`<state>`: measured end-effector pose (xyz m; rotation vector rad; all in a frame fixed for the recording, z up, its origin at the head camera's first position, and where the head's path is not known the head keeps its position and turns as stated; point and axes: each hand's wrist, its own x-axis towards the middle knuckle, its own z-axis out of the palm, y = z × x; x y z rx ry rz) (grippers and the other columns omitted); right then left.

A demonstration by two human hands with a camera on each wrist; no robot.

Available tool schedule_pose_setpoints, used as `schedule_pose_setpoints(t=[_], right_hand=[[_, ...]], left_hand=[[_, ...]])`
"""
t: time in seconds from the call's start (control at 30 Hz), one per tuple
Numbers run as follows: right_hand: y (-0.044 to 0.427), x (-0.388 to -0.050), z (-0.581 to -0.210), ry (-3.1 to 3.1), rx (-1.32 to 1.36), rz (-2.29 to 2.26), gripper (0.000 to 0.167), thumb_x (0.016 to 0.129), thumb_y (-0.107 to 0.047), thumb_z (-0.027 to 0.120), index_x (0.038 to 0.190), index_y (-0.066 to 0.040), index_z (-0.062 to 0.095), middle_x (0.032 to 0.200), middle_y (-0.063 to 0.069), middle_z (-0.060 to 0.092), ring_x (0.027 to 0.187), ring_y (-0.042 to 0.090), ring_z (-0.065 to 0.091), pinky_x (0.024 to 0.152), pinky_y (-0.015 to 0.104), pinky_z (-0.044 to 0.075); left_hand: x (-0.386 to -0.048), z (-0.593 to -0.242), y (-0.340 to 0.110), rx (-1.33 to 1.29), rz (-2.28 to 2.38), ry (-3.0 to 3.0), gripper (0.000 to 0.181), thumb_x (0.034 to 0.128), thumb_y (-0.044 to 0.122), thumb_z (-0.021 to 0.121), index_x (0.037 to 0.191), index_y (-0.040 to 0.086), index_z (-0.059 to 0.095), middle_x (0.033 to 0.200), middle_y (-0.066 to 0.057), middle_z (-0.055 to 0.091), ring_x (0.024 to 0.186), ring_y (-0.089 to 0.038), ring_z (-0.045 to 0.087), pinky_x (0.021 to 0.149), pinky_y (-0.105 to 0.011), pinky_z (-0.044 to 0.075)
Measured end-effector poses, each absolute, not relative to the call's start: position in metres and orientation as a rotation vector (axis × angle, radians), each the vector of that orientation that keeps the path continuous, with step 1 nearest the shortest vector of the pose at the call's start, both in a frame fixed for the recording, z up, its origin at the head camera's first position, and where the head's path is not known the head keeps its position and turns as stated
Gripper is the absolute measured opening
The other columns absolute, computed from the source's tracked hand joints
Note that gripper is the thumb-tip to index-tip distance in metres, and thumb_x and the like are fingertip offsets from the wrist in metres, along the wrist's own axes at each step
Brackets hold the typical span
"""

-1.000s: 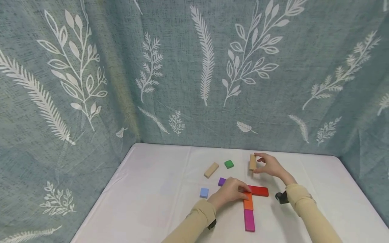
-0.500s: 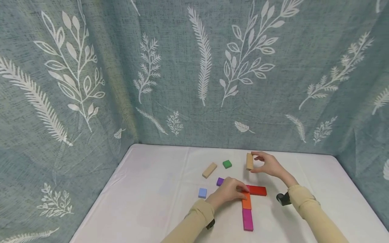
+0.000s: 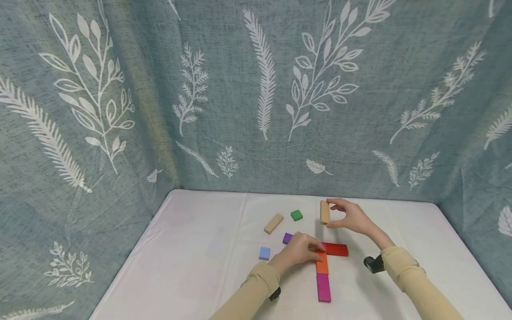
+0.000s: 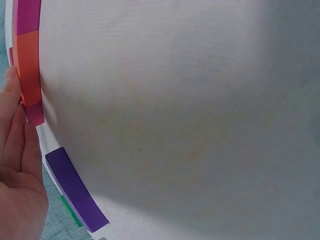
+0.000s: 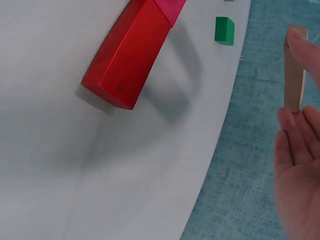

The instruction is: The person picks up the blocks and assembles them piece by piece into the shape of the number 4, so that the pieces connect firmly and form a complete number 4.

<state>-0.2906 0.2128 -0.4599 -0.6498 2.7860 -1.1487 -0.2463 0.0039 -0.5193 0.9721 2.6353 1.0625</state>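
My left hand (image 3: pixel 298 251) (image 4: pixel 22 175) has its thumb and fingertips against the upper end of the orange block (image 3: pixel 322 265) (image 4: pixel 29 65), which lies between a magenta block (image 3: pixel 323 288) (image 4: pixel 27 15) and a pink block (image 4: pixel 35 114) (image 5: pixel 172 7). My fingers partly hide the pink one in the head view. A red block (image 3: pixel 337 250) (image 5: pixel 127 60) extends rightward from it. Raised above the table at the back, a plain wooden block (image 3: pixel 325 212) (image 5: pixel 294 75) is pinched by its two ends in my right hand (image 3: pixel 354 218) (image 5: pixel 300 180).
A purple block (image 3: pixel 287 238) (image 4: pixel 75 190) lies partly behind my left hand. Further left are a light blue block (image 3: pixel 264 253) and a second wooden block (image 3: pixel 274 223), with a green block (image 3: pixel 296 215) (image 5: pixel 224 31) near the back. A patterned curtain (image 3: pixel 224 89) hangs behind the table.
The raised wooden block has moved slightly left and up in my right hand. My left hand keeps its place at the orange block, while the head view has shifted a little.
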Motion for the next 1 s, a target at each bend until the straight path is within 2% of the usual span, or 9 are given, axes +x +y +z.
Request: schedule_pose_setpoints(t=[0.6, 1.0], right_hand=[[0.213, -0.281, -0.459, 2.767, -0.709, -1.18, 0.073, 0.072, -0.025, 0.082, 0.134, -0.002, 0.05, 0.135, 0.019, 0.054, 0.115, 0.034, 0.058, 0.1, 0.051, 0.044], [0.209, -0.281, -0.473, 2.751, -0.703, -1.167, 0.074, 0.072, -0.023, 0.082, 0.134, 0.001, 0.049, 0.134, 0.022, 0.053, 0.113, 0.036, 0.058, 0.099, 0.053, 0.045]], left_hand=[[-0.247, -0.518, 0.005, 0.964, 1.012, 2.664, 0.02, 0.0761, 0.018, 0.079, 0.096, 0.014, 0.076, 0.089, 0.007, 0.074, 0.078, 0.004, 0.057, 0.072, -0.008, 0.045], [-0.244, -0.518, 0.002, 1.002, 1.021, 2.668, 0.02, 0.0772, 0.018, 0.078, 0.096, 0.013, 0.076, 0.092, 0.005, 0.075, 0.082, 0.002, 0.062, 0.074, -0.007, 0.046]])
